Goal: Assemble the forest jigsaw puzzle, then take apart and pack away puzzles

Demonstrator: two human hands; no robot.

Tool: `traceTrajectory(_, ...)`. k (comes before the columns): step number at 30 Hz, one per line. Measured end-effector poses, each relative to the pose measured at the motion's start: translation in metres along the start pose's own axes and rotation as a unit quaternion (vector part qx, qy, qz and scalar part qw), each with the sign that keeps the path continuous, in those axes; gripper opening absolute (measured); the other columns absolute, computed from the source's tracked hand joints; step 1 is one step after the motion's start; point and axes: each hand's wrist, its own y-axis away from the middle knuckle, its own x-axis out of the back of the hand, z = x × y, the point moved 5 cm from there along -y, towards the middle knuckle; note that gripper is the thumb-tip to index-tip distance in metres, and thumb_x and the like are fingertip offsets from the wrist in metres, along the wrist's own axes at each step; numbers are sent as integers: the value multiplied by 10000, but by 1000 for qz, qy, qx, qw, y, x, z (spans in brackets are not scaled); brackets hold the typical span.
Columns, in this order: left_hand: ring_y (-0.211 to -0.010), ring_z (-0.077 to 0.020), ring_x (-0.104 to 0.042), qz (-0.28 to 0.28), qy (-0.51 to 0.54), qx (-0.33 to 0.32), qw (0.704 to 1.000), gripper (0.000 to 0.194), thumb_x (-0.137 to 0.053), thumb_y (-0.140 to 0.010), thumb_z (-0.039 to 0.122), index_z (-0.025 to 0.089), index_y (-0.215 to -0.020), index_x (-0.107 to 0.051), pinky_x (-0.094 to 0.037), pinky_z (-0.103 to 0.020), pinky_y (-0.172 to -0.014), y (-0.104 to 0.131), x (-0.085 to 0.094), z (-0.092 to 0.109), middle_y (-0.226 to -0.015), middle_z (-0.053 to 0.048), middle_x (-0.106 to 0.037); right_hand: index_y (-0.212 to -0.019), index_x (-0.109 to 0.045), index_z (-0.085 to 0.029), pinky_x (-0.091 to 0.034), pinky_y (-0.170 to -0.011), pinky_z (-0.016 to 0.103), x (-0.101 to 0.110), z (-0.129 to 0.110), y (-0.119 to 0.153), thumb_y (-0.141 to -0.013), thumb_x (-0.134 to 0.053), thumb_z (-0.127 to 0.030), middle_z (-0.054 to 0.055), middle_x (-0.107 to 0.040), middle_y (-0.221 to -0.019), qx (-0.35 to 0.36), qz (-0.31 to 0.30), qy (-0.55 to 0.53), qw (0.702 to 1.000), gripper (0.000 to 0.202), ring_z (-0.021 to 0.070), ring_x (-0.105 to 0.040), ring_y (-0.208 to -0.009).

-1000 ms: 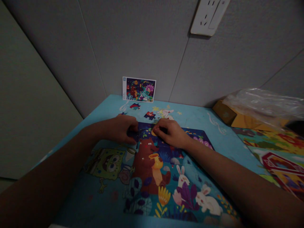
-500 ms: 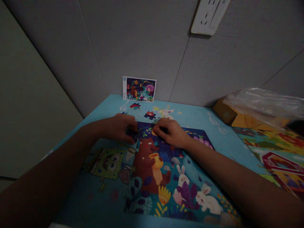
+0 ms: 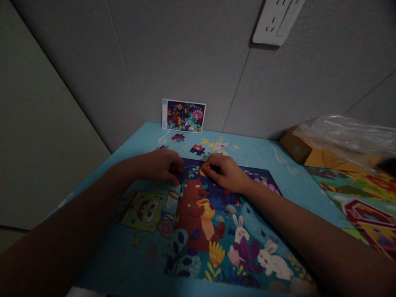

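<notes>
A jigsaw puzzle (image 3: 198, 222) with a brown bear, white rabbits and flowers lies on the light blue table. At its upper left corner is my left hand (image 3: 163, 166), thumb and fingers curled around a dark blue puzzle piece (image 3: 180, 175) that is mostly hidden. My right hand (image 3: 225, 172) rests on the puzzle's top edge, its fingers bent together with the tips pressed onto the picture. Just beyond the hands lie two loose puzzle pieces: a dark one with red (image 3: 198, 149) and a red and teal one (image 3: 178, 137).
A small picture card (image 3: 185, 116) of the same scene leans against the grey wall (image 3: 192, 53). To the right are a yellow box (image 3: 328, 158) under clear plastic wrap (image 3: 346, 130) and a colourful printed board (image 3: 365, 202). A socket (image 3: 276, 22) is on the wall above.
The view has shifted slightly, so everything sits a little further right. My left thumb and fingers stay at the puzzle's upper left corner; my right hand keeps its place on the top edge.
</notes>
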Motion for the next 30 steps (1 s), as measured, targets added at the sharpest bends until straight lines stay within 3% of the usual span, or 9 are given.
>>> traceTrajectory(5,-723,-144,-599,9,31,-16,999,158,-748,-728,324,180,-788,-728,-400,-245,-663,-1,-1,3,-805,-12,-669,-798,-659,-144,-400,-702,273,0,0,0,-883,-539,-176,39,-606,-736,-3,-1,0,1000,149,146,-547,-724)
traceTrajectory(9,-691,-138,-546,85,4,-30,996,233,-718,-763,320,158,-621,-630,-372,-260,-661,-9,-4,6,-709,-8,-605,-788,-651,-147,-388,-685,268,0,-1,0,-876,-543,-168,30,-594,-719,-1,2,1,1000,141,140,-530,-703)
traceTrajectory(13,-726,-156,-515,159,-24,-42,986,268,-682,-804,311,156,-622,-563,-377,-279,-683,-17,-11,10,-716,-21,-555,-766,-640,-147,-382,-681,268,1,-2,-1,-872,-538,-161,31,-591,-715,4,2,-1,1000,148,138,-525,-696)
traceTrajectory(18,-814,-197,-537,182,-38,-45,982,220,-655,-820,335,158,-699,-606,-423,-326,-763,-20,-12,6,-796,-54,-582,-772,-638,-151,-387,-692,274,1,-2,-1,-874,-526,-176,38,-602,-732,-2,-5,-4,1000,153,144,-538,-711)
traceTrajectory(21,-925,-238,-562,204,-90,28,974,151,-593,-837,277,145,-849,-667,-428,-383,-881,-17,-4,-10,-921,-100,-627,-784,-640,-151,-389,-698,277,1,-2,-1,-878,-515,-187,42,-604,-740,-5,-6,-6,1000,160,148,-542,-720)
traceTrajectory(24,-1034,-300,-558,222,-158,176,946,355,-542,-838,294,99,-1116,-645,-419,-441,-945,-8,5,-37,-1058,-171,-622,-773,-633,-157,-387,-702,281,1,-1,0,-877,-510,-195,42,-601,-739,-10,-9,-9,1000,166,149,-537,-720)
traceTrajectory(26,-1077,-349,-546,182,-182,252,933,486,-533,-836,428,69,-1147,-631,-431,-468,-938,-3,3,-54,-1096,-218,-602,-763,-629,-163,-385,-704,284,0,-1,0,-875,-510,-195,40,-598,-737,-12,-10,-11,1000,167,149,-534,-721)
traceTrajectory(28,-1087,-370,-543,154,-184,284,928,521,-514,-827,506,87,-1105,-650,-439,-477,-931,0,0,-67,-1097,-225,-597,-761,-630,-164,-387,-708,286,0,-1,0,-876,-510,-192,40,-600,-739,-12,-9,-12,1000,168,151,-536,-726)
traceTrajectory(30,-1067,-373,-553,155,-175,270,934,507,-511,-823,523,105,-1069,-655,-452,-484,-916,0,-3,-73,-1069,-221,-602,-767,-634,-161,-394,-712,288,0,-1,0,-877,-514,-190,43,-604,-741,-9,-6,-15,1000,165,153,-541,-730)
